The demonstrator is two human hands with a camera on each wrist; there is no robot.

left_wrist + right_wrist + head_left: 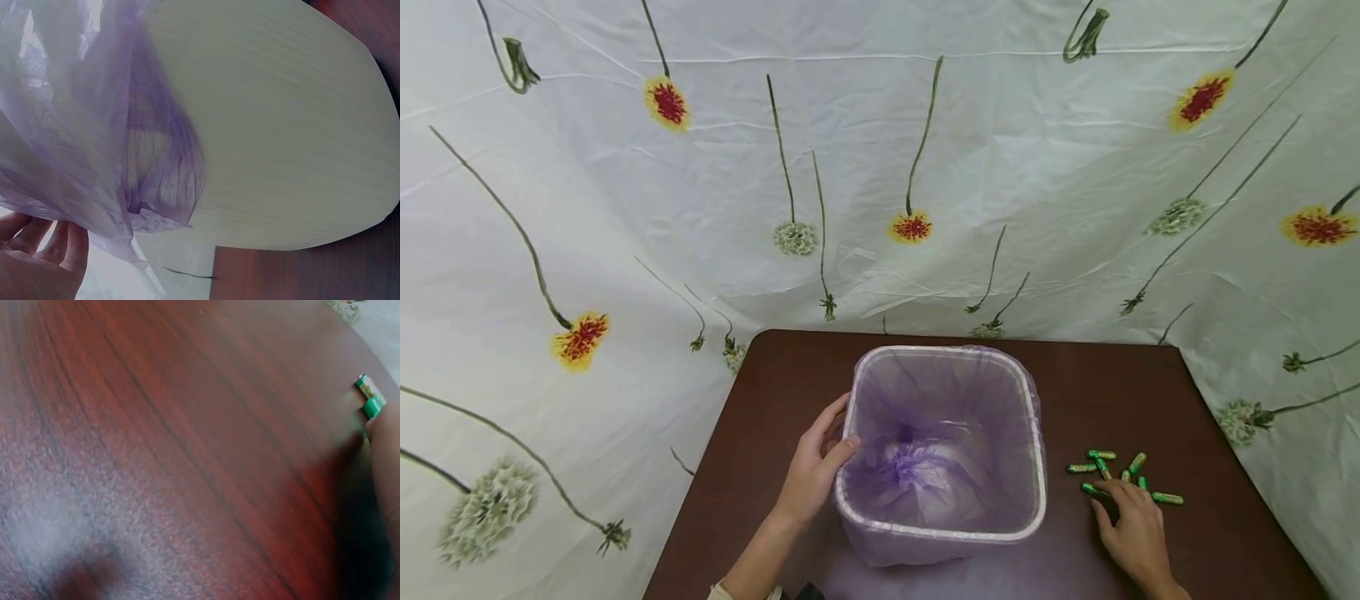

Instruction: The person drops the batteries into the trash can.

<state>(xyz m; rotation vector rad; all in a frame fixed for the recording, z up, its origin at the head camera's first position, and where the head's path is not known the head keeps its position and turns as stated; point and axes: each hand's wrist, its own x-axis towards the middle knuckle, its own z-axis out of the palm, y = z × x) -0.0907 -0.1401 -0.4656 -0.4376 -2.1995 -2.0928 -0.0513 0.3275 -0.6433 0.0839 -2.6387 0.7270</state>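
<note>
A square bin (942, 533) with a white rim and a translucent purple liner bag (955, 417) stands on the table. My left hand (812, 467) grips its left rim, thumb over the edge and fingers outside. In the left wrist view, the loose liner (165, 169) hangs down the bin's pale wall (281, 137) beside the fingers (75, 247). To the bin's right lie several small green-and-gold batteries (1167, 498). My right hand (1135, 533) reaches among them, thumb apart from the fingers, touching the nearest. The right wrist view shows a battery (373, 406) by the hand, partly hidden.
The dark reddish-brown wooden table (1105, 383) extends around the bin, with a rounded far left corner. A white cloth (865, 125) printed with flowers hangs behind the table and along both sides.
</note>
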